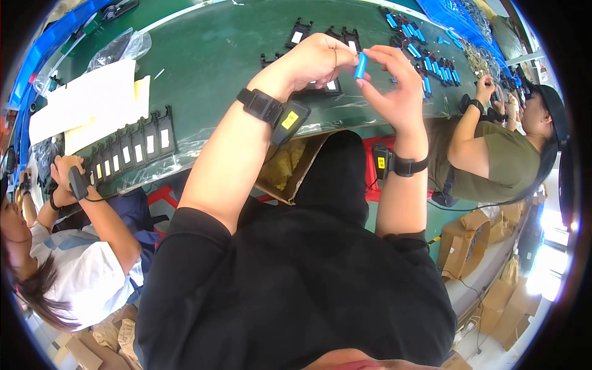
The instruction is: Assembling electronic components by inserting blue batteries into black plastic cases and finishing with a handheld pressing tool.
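A small blue cylindrical battery (361, 65) is held up between my two hands, above the table's near middle. My right hand (398, 86) has its index finger near the upper end and its thumb near the lower end, the other fingers loosely curved. My left hand (317, 61) is closed, its fingertips pinching at the battery's left side where a thin dark wire loops down. Exactly what those fingertips grip is too small to tell. Under and behind my hands lie black plastic holders (300, 34) with white labels, partly hidden by my left hand.
Batteries with wires (441, 68) lie in groups at the right on the green table (209, 61). A row of black holders (145, 142) and pale sheets (92, 105) lie left. Co-workers sit on both sides. An open carton (290, 176) is below the edge.
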Tool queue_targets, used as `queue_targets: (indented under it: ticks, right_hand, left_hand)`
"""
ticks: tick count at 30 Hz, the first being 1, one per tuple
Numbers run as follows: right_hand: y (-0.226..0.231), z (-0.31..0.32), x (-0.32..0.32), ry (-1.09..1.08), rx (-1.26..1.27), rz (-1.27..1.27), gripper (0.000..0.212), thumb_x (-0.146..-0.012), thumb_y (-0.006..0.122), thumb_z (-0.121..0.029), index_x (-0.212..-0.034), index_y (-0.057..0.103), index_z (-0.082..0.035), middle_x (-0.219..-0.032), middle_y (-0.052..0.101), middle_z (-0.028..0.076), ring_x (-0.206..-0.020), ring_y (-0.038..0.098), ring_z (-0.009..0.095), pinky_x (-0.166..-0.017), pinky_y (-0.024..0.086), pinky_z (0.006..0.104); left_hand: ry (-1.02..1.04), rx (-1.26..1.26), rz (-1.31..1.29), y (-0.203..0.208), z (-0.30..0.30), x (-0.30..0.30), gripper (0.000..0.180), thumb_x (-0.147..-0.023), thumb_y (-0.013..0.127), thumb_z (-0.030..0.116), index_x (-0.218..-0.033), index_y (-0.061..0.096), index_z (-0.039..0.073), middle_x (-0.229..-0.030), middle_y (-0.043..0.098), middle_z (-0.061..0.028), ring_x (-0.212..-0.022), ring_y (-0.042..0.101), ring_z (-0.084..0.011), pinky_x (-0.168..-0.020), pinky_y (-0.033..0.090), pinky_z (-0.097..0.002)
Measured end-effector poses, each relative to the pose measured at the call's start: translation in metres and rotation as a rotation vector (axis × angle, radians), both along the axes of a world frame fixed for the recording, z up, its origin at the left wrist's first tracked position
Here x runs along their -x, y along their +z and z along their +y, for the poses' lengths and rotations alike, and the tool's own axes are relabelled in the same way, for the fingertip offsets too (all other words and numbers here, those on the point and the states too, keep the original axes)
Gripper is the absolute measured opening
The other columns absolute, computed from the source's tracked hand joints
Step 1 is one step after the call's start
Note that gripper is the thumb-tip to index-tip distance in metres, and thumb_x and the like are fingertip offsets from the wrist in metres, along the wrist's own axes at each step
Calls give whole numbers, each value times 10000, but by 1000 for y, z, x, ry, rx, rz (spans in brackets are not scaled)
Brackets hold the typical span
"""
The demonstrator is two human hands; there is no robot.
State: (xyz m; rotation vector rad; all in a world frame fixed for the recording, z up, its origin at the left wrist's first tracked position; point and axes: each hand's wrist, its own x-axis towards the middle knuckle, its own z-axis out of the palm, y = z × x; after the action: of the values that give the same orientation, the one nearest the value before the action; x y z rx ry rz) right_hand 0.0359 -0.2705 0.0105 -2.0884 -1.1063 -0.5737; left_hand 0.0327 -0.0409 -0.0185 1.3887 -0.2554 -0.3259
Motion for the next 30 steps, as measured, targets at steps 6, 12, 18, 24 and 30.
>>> queue_targets:
  ticks: [6,12,18,24,30]
  right_hand:
    - [-10,15,1,8,-59,111,412,-766,855,-25,-1172,798,-69,-1179,756,112,-1080,733,265,-919,583,367]
    - [-43,12,-17,46,-144,191,352,-790,852,-16,-1135,810,-65,-1193,745,97,-1080,724,220,-937,576,352]
    - [-60,14,-24,24,-209,235,338,-802,859,-25,-1134,818,-69,-1223,752,94,-1118,744,218,-973,583,354]
    - [-56,18,-23,-29,-116,95,334,-789,881,-40,-1116,832,-82,-1241,779,111,-1133,765,270,-993,595,373]
    - [-52,11,-21,92,-18,322,323,-790,865,-18,-1107,828,-62,-1257,784,113,-1160,759,281,-1036,580,392]
  left_hand:
    - [156,-188,-25,-2,-2,-2,257,-1016,685,185,-1130,829,5,-927,830,-77,-507,508,-47,-436,407,-237]
    - [331,-53,97,-6,-6,-8,146,-1007,682,125,-1051,777,23,-1014,822,-86,-501,501,-56,-447,422,-243]
    - [373,-10,61,-8,-10,-8,123,-1021,738,118,-1017,764,-3,-843,764,-62,-528,557,-95,-449,430,-284]
    - [355,-270,-29,4,-4,-2,148,-996,737,122,-1087,767,8,-881,788,-66,-528,567,-68,-472,462,-272]
    - [496,-740,-338,-11,-6,1,166,-876,781,197,-972,835,72,-865,795,-94,-769,753,-214,-724,602,-346]
